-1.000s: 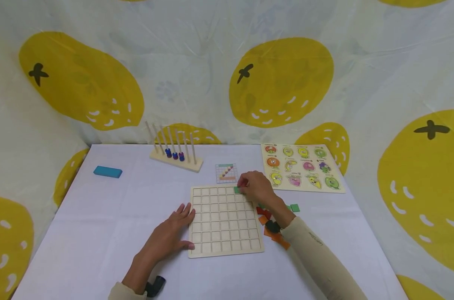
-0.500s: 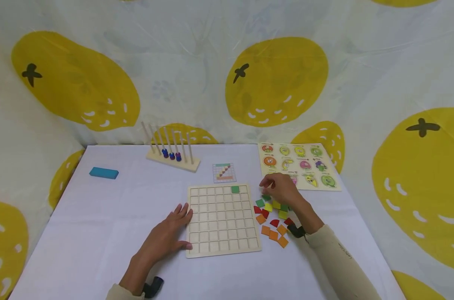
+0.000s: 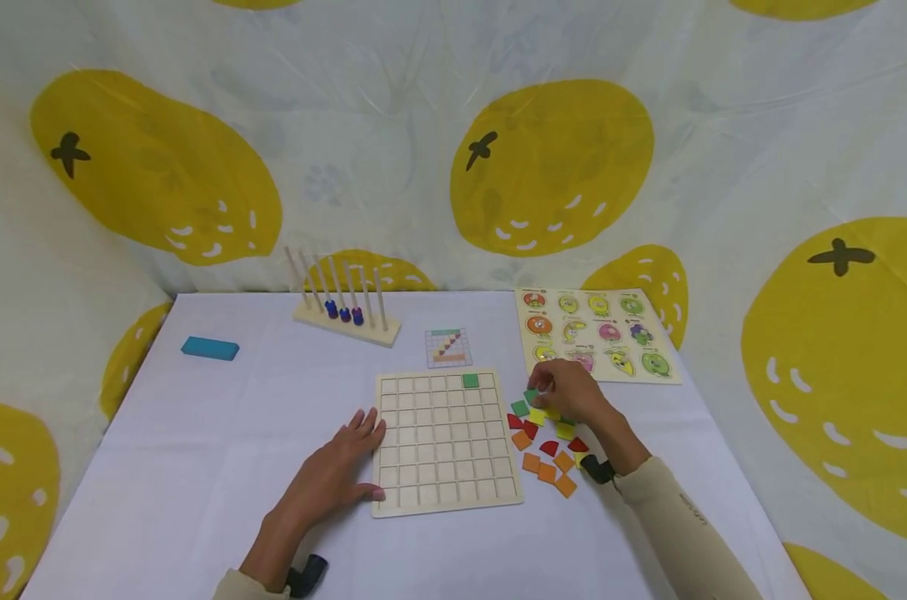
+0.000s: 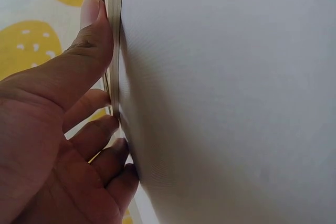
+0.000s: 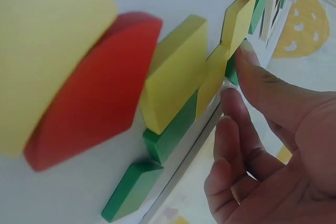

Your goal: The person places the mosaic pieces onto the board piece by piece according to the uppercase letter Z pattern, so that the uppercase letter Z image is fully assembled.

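A wooden grid board (image 3: 449, 442) lies mid-table with a green square tile (image 3: 470, 381) in its top row. My left hand (image 3: 333, 467) rests at the board's left edge with fingers spread, thumb on the rim; the left wrist view shows the thumb (image 4: 92, 45) along the edge. To the right of the board, my right hand (image 3: 569, 390) pinches another green tile (image 3: 531, 397) at the far side of the loose pieces. In the right wrist view, thumb and fingertips meet at that green tile (image 5: 231, 70), partly hidden behind yellow pieces.
Several orange squares (image 3: 547, 472), red quarter-rounds (image 3: 548, 447) and yellow pieces (image 3: 565, 431) lie right of the board. Behind it are a small pattern card (image 3: 448, 347), a peg stand (image 3: 348, 323) and a fruit puzzle board (image 3: 596, 333). A blue block (image 3: 210, 347) lies far left.
My right hand has let go of the green tile in the board's top row, moved right to the loose pieces and lowered onto another green tile. The left hand stays at the board's edge.
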`<state>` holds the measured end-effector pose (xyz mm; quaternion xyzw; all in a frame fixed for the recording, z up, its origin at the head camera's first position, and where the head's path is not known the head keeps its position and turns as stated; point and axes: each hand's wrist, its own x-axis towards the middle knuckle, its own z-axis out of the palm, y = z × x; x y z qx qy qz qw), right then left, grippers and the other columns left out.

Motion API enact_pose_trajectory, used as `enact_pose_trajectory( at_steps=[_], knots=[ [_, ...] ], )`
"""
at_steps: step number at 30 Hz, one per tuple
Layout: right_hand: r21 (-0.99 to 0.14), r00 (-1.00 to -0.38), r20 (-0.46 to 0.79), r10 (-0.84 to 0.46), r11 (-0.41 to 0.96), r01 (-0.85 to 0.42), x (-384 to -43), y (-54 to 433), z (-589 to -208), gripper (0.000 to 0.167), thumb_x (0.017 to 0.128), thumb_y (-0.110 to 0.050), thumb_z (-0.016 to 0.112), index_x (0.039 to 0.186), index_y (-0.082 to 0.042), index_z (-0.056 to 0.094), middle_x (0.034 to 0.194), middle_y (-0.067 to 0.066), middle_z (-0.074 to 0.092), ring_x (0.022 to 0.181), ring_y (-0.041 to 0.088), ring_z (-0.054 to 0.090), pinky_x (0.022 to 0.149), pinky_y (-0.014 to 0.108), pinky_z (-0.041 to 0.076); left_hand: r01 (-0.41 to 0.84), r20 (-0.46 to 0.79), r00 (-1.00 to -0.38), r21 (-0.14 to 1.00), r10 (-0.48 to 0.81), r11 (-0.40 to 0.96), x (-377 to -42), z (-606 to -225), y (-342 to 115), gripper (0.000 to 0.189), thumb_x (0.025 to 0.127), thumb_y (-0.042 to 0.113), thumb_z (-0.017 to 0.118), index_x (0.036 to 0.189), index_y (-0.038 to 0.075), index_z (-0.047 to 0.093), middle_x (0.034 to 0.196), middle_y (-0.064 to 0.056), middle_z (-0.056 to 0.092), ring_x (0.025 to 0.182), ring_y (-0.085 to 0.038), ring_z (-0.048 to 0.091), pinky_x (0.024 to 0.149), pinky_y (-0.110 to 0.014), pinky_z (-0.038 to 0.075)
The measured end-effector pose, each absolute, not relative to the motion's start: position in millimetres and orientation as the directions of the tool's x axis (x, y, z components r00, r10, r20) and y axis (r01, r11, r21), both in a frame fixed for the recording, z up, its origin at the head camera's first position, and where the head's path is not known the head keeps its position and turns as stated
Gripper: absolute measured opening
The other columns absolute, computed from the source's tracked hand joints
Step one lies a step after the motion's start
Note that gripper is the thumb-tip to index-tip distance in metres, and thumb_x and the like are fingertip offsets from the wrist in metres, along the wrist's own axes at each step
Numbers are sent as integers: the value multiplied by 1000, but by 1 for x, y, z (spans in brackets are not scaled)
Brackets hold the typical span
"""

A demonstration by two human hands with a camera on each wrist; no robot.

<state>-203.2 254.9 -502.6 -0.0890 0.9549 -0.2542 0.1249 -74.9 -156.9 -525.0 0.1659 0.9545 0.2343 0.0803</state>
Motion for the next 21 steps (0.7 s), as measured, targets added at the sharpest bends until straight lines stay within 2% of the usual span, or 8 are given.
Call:
enact_pose_trajectory(
  at_steps=[7, 13, 21],
  knots=[
    [-539, -966, -108, -234, 830, -141, -204, 245, -497, 12, 91, -13, 85, 90, -16, 73, 82, 1, 65, 78, 21, 58, 72, 32, 49, 278, -74, -933, 473, 352, 836, -75, -526, -158, 107, 70, 38, 98, 160, 9, 47, 171, -12, 37, 162, -35, 31, 124, -58, 41],
    [-573, -969, -32, -243, 799, -181, -210, 226, -489, 12, 90, -14, 86, 88, -16, 75, 79, -1, 67, 72, 18, 55, 67, 28, 46, 286, -67, -932, 472, 357, 834, -75, -525, -158, 107, 70, 37, 97, 160, 8, 48, 171, -13, 38, 162, -36, 32, 124, -58, 42],
    [-602, -964, -12, -266, 772, -205, -219, 186, -487, 14, 89, -16, 87, 86, -19, 74, 78, -3, 68, 68, 17, 55, 63, 30, 46, 297, -55, -930, 466, 362, 834, -75, -527, -158, 107, 71, 38, 97, 160, 8, 47, 171, -12, 37, 162, -34, 32, 126, -55, 39]
  ],
)
